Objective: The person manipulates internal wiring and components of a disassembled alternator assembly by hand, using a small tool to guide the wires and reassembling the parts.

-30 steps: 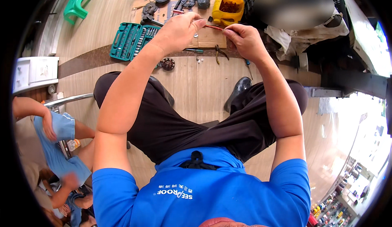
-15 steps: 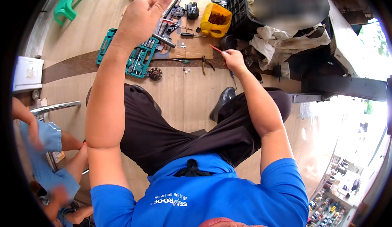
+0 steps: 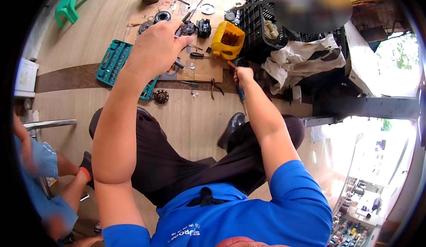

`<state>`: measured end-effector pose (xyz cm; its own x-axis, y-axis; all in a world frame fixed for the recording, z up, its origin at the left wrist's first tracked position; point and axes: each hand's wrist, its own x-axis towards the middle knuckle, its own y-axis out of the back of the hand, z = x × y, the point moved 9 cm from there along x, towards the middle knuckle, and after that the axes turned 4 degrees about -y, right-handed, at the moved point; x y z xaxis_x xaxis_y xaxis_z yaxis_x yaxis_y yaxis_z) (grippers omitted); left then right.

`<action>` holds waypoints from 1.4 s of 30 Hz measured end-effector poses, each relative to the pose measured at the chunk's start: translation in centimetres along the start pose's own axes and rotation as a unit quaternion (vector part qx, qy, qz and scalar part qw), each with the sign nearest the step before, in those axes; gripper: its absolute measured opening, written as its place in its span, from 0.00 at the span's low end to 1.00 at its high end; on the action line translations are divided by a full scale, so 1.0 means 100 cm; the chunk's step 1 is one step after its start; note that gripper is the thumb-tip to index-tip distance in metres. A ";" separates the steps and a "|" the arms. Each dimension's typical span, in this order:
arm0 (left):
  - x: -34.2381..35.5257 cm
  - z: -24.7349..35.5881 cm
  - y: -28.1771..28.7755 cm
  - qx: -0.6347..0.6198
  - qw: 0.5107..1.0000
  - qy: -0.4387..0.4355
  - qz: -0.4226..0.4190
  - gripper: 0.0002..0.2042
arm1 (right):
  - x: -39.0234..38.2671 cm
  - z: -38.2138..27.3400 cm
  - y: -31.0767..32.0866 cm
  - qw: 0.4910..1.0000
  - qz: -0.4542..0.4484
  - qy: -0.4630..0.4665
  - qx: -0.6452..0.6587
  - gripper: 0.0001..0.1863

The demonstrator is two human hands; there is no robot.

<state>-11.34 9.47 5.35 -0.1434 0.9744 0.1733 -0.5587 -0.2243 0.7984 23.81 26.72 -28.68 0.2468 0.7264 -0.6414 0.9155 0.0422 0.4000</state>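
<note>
My left hand (image 3: pixel 155 49) is over the parts on cardboard (image 3: pixel 208 71), thumb and index apart, near a black disc part (image 3: pixel 189 27); whether it touches anything is unclear. My right hand (image 3: pixel 244 75) grips a thin red-handled tool (image 3: pixel 231 64). Below that hand lies a blue-handled screwdriver (image 3: pixel 241 94). Pliers (image 3: pixel 214 89), a black screwdriver (image 3: pixel 196 54) and a yellow cut-open jug (image 3: pixel 226 41) lie between and beyond my hands. A green socket case (image 3: pixel 109 65), partly hidden by my left arm, and a round toothed part (image 3: pixel 161 97) lie to the left.
A black crate (image 3: pixel 254 18) with pale rags (image 3: pixel 293 60) is at the right, by a metal beam (image 3: pixel 372 109). A green stool (image 3: pixel 71 0) stands back left. Another person (image 3: pixel 40 180) is at my lower left, beside a chrome bar (image 3: pixel 51 123). My knees frame the near floor.
My hands separated from the red tool they shared; it stayed in my right hand, which moved left. My left hand reached up toward the parts, then lowered slightly. The view shifted too.
</note>
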 end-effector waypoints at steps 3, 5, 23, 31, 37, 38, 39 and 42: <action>-0.008 -0.010 0.017 0.029 0.999 0.005 0.039 0.19 | -0.012 -0.064 -0.030 0.996 -0.037 0.032 0.081 0.15; -0.006 -0.020 0.023 0.019 0.999 0.014 0.049 0.19 | -0.015 -0.080 -0.045 0.992 -0.050 0.068 0.093 0.15; -0.020 -0.032 0.100 -0.135 0.930 0.046 0.338 0.11 | -0.125 0.151 -0.296 0.866 -0.215 0.246 -0.378 0.21; -0.019 -0.051 0.083 -0.266 0.902 0.042 0.338 0.10 | -0.123 0.132 -0.341 0.818 -0.268 0.251 -0.444 0.21; -0.013 -0.046 0.072 -0.233 0.926 0.054 0.290 0.10 | -0.105 0.147 -0.340 0.842 -0.296 0.263 -0.367 0.14; -0.011 -0.043 0.070 -0.217 0.933 0.066 0.281 0.10 | -0.099 0.157 -0.337 0.854 -0.312 0.237 -0.342 0.13; -0.012 -0.044 0.071 -0.205 0.937 0.077 0.274 0.10 | -0.100 0.159 -0.337 0.862 -0.332 0.214 -0.318 0.13; -0.013 -0.042 0.073 -0.231 0.945 0.111 0.204 0.11 | -0.118 0.172 -0.323 0.901 -0.412 0.053 -0.127 0.11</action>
<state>-18.68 6.47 8.56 -0.5631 0.7890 0.2458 -0.7096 -0.6141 0.3454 -3.23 4.97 -45.26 -0.5269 0.4386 -0.7280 0.6691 0.7422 -0.0370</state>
